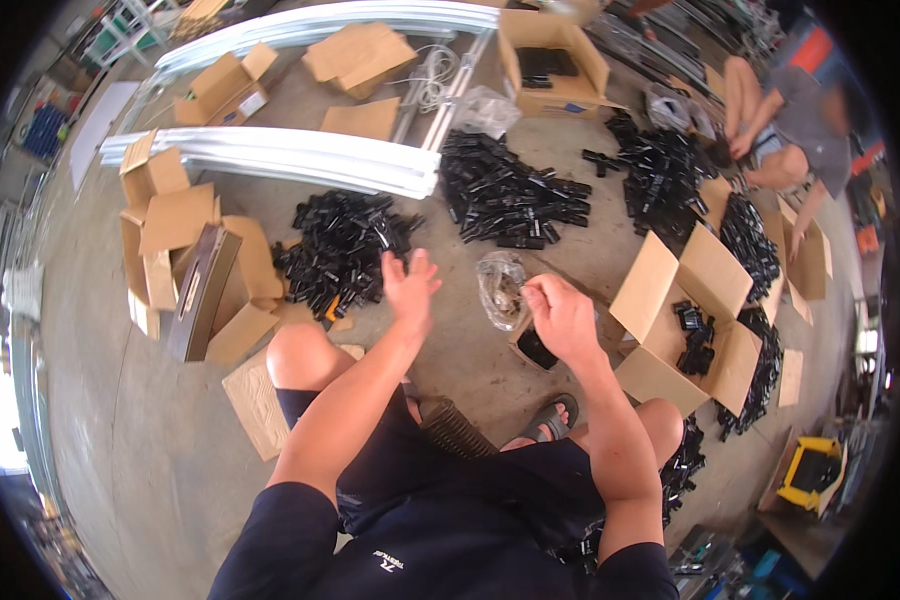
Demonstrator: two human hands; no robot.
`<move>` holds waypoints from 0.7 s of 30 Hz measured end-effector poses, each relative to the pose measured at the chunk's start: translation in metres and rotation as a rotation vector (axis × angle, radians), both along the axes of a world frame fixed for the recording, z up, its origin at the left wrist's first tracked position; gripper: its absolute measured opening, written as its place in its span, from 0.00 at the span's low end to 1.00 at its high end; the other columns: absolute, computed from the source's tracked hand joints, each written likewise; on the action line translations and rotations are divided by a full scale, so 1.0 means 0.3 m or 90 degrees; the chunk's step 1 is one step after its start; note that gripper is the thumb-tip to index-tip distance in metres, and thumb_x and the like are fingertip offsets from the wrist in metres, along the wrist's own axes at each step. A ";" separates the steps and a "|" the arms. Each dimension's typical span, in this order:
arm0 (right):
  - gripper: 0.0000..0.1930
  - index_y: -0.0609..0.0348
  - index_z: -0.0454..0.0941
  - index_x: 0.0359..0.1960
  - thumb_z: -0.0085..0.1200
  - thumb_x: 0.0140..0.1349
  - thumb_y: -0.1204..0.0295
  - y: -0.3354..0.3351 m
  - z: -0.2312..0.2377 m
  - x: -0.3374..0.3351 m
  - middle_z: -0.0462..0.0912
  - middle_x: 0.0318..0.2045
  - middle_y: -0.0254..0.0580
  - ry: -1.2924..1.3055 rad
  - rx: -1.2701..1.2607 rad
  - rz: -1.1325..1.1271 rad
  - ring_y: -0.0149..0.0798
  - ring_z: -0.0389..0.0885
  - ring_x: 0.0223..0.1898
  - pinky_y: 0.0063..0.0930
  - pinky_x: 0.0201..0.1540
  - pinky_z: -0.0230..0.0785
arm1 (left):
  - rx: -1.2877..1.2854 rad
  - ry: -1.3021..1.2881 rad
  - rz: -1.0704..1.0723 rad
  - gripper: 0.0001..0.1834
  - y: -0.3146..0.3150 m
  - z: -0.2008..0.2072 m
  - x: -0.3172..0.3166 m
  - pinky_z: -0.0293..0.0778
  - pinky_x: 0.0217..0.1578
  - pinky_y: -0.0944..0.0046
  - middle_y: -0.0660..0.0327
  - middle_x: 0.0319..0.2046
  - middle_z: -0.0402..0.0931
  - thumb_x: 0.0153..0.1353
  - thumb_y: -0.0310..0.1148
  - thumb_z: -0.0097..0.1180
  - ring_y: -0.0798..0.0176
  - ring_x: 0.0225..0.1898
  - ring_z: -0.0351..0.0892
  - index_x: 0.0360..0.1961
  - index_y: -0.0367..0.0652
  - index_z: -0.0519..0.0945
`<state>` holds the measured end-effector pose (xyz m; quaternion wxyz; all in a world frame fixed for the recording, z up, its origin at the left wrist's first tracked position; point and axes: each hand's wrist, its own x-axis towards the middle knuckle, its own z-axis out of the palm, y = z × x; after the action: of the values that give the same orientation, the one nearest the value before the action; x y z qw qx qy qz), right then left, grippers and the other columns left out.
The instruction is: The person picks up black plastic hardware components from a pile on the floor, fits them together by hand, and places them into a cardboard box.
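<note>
Grey concrete floor [120,420] is carrying the whole spread of work. Above its middle, the left hand [408,290] is hanging with its fingers spread, beside the right side of a heap of black parts [340,245]; I cannot tell whether it is touching them. The right hand [562,312] is curling, thumb and forefinger pressing together next to a clear plastic bag [500,285]; whether they are pinching something small, I cannot tell. That bag is lying on the floor between the two hands.

White print is showing on the dark shirt [420,545], and a white label [253,103] is marking a small carton [215,92] toward the floor's far left corner, its writing too small to read.

Farther out, an open carton [650,290] is standing to the right, holding more black parts. Pale metal rails [270,155] are blocking the way beyond the left heap. Near the floor's far right corner, a co-worker [805,120] is bending among cartons and black parts.
</note>
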<state>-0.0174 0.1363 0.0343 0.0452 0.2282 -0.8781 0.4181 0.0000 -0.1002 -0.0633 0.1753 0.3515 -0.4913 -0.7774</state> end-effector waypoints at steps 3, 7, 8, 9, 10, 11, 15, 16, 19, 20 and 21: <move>0.08 0.59 0.80 0.36 0.58 0.68 0.67 -0.022 -0.022 0.004 0.84 0.30 0.49 -0.015 0.022 0.019 0.53 0.84 0.32 0.42 0.34 0.75 | -0.020 -0.045 -0.240 0.37 0.041 -0.027 0.075 0.81 0.39 0.62 0.57 0.55 0.78 0.68 0.39 0.64 0.60 0.41 0.85 0.73 0.41 0.61; 0.09 0.59 0.80 0.37 0.58 0.68 0.66 -0.008 -0.040 0.003 0.84 0.31 0.50 0.001 0.030 0.021 0.55 0.83 0.34 0.44 0.37 0.75 | -0.176 -0.014 -0.599 0.21 0.202 0.075 0.078 0.81 0.38 0.58 0.54 0.40 0.86 0.66 0.39 0.61 0.59 0.37 0.87 0.53 0.35 0.81; 0.09 0.59 0.80 0.37 0.58 0.68 0.66 -0.009 -0.046 0.011 0.84 0.32 0.49 -0.028 0.030 0.019 0.55 0.83 0.34 0.45 0.37 0.75 | -0.343 0.000 -0.654 0.19 0.240 0.104 0.086 0.82 0.38 0.54 0.46 0.38 0.86 0.64 0.40 0.60 0.53 0.37 0.88 0.47 0.33 0.84; 0.09 0.59 0.80 0.37 0.58 0.67 0.66 -0.014 -0.060 0.023 0.84 0.33 0.49 -0.027 0.038 0.029 0.55 0.83 0.36 0.45 0.38 0.76 | -0.464 -0.036 -0.708 0.20 0.264 0.122 0.097 0.81 0.40 0.52 0.46 0.39 0.85 0.63 0.40 0.61 0.49 0.38 0.87 0.46 0.33 0.83; 0.08 0.59 0.80 0.37 0.59 0.67 0.66 -0.018 -0.070 0.031 0.84 0.35 0.48 -0.022 0.047 0.037 0.54 0.83 0.37 0.45 0.39 0.76 | -0.589 -0.068 -0.755 0.20 0.273 0.138 0.105 0.81 0.42 0.50 0.45 0.40 0.85 0.62 0.41 0.62 0.45 0.39 0.86 0.45 0.33 0.83; 0.09 0.59 0.80 0.37 0.59 0.66 0.66 -0.021 -0.076 0.037 0.83 0.36 0.48 -0.024 0.063 0.033 0.55 0.83 0.40 0.45 0.41 0.76 | -0.719 -0.101 -0.792 0.20 0.275 0.144 0.106 0.81 0.43 0.48 0.44 0.41 0.85 0.61 0.41 0.63 0.41 0.40 0.86 0.45 0.34 0.82; 0.14 0.59 0.82 0.43 0.57 0.68 0.59 0.011 -0.144 0.041 0.83 0.43 0.50 -0.062 0.115 0.005 0.56 0.80 0.51 0.46 0.52 0.74 | -0.746 -0.027 -0.888 0.21 0.274 0.153 0.075 0.79 0.47 0.43 0.42 0.46 0.82 0.60 0.43 0.63 0.36 0.45 0.82 0.48 0.38 0.81; 0.16 0.58 0.82 0.44 0.56 0.69 0.58 0.022 -0.171 0.043 0.83 0.45 0.51 -0.085 0.120 -0.007 0.56 0.79 0.53 0.46 0.54 0.74 | -0.746 -0.020 -0.916 0.22 0.280 0.168 0.081 0.79 0.48 0.44 0.43 0.49 0.81 0.61 0.44 0.63 0.37 0.47 0.82 0.50 0.39 0.81; 0.31 0.64 0.74 0.61 0.54 0.69 0.49 0.017 -0.213 0.044 0.79 0.57 0.61 -0.175 0.110 -0.074 0.60 0.75 0.62 0.47 0.63 0.68 | -0.817 0.086 -0.826 0.25 0.302 0.119 0.153 0.79 0.50 0.45 0.44 0.62 0.73 0.62 0.45 0.63 0.39 0.53 0.80 0.56 0.43 0.79; 0.35 0.65 0.71 0.64 0.54 0.68 0.47 0.028 -0.232 0.041 0.78 0.58 0.64 -0.148 0.087 -0.130 0.61 0.74 0.64 0.48 0.65 0.67 | -0.847 0.150 -0.772 0.25 0.320 0.126 0.152 0.79 0.51 0.46 0.44 0.66 0.69 0.63 0.45 0.63 0.40 0.55 0.79 0.58 0.44 0.79; 0.43 0.69 0.64 0.69 0.55 0.67 0.43 0.050 -0.255 0.030 0.73 0.64 0.69 -0.202 0.086 -0.152 0.62 0.70 0.68 0.48 0.68 0.64 | -0.871 0.098 -0.856 0.25 0.329 0.133 0.154 0.79 0.53 0.46 0.48 0.76 0.53 0.64 0.46 0.62 0.42 0.60 0.76 0.59 0.46 0.79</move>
<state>-0.0085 0.1513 -0.0422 -0.0594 0.0561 -0.9212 0.3804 0.0462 -0.0016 -0.0234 -0.1082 -0.2339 -0.9243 -0.2816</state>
